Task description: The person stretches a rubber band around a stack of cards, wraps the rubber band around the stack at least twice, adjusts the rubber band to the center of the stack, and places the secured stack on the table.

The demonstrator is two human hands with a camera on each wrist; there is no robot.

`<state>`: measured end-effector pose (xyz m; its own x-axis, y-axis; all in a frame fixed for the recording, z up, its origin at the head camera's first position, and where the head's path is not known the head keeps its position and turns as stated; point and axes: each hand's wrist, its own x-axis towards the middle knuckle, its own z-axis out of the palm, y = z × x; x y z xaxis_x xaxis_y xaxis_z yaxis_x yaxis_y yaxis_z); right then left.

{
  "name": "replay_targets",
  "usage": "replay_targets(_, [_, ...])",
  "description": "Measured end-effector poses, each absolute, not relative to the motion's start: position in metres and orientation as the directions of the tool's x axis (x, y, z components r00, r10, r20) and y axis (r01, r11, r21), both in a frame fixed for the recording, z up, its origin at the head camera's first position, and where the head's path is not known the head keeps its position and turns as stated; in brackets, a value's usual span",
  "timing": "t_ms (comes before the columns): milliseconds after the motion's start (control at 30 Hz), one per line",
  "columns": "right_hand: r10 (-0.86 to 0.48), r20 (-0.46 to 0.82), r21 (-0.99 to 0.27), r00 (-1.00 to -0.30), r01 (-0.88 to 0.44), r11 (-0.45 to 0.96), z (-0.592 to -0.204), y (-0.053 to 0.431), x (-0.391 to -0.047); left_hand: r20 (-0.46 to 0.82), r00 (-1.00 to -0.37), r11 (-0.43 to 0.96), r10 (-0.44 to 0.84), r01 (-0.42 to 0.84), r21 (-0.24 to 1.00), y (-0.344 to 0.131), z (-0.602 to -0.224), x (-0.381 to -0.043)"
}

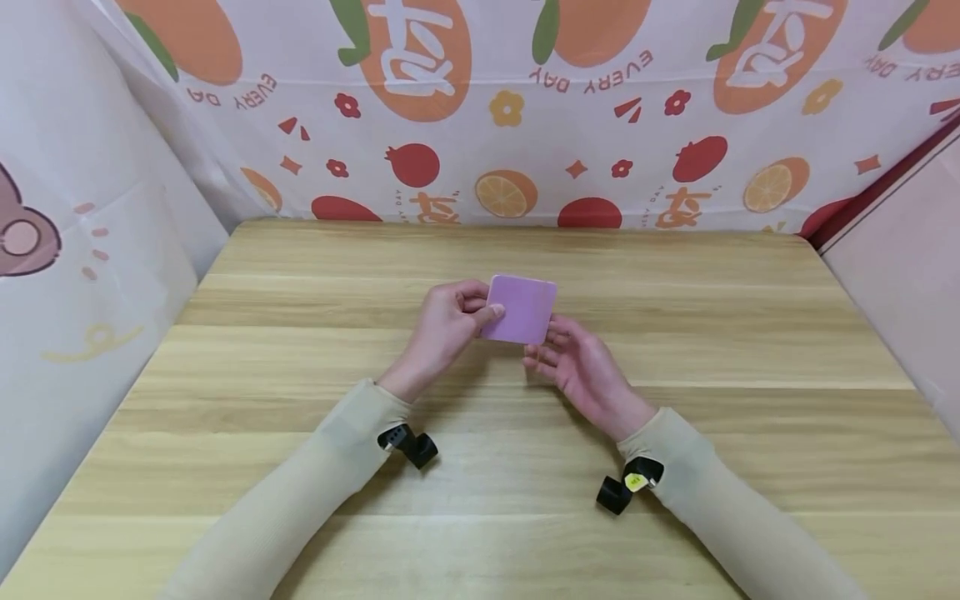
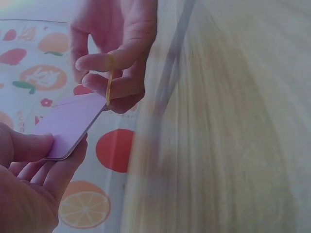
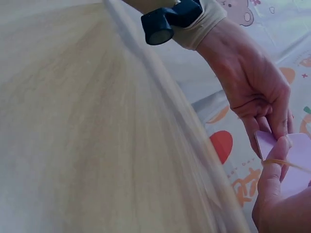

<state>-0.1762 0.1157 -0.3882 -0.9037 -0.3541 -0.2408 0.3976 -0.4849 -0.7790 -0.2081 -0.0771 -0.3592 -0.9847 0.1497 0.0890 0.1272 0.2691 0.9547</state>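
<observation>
Wood table (image 1: 487, 517) below; purple card (image 1: 523, 308) (left-pinched) between hands (image 1: 450, 321) (image 1: 588, 375).

The head view is bright and fairly crisp, with pale glare on the table (image 1: 487, 521) between the sleeves (image 1: 315, 487) — soft shadows lie beside them on the wood. Both wrist views look hazier and washed out, the tabletop smearing into blurred streaks. In the left one, the card (image 2: 73, 119) looks faded and the patterned cloth (image 2: 36, 60) pale and soft.
</observation>
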Motion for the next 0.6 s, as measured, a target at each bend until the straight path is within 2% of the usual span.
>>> replay_targets(233, [-0.339, -0.271, -0.780, -0.901, 0.412, -0.470, -0.3901, 0.1147, -0.1780, 0.045, -0.993, 0.219, 0.108, 0.068, 0.973, -0.0767, -0.3610, -0.2115])
replay_targets(433, [-0.284, -0.327, -0.819, -0.901, 0.420, -0.391, -0.3911, 0.1135, -0.1779, -0.040, -0.998, 0.048, 0.048, -0.037, 0.998, -0.0769, -0.3610, -0.2140])
replay_targets(600, [-0.311, -0.267, -0.894, -0.912, 0.355, -0.273, -0.3956, 0.1130, -0.1773, -0.071, -0.997, -0.056, 0.028, -0.073, 0.996, -0.0790, -0.3604, -0.2148])
